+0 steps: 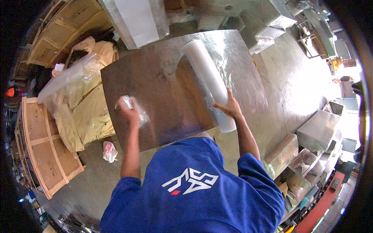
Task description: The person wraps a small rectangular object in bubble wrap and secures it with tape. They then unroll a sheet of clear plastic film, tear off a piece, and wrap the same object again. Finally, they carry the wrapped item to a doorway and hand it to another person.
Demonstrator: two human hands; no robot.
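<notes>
Plastic film roll [204, 70], pale and thick, lies aslant on the right part of a brown bench [155, 81], its near end past the edge. A right hand [230, 106] rests across that end, thumb and fingers spread wide. Well to the roll's left, a blurred left hand [131, 113], arm stretched forward, curls around crumpled clear film [127, 101]. Yellowish sheeting [93, 114] lies beyond the bench's left side.
</notes>
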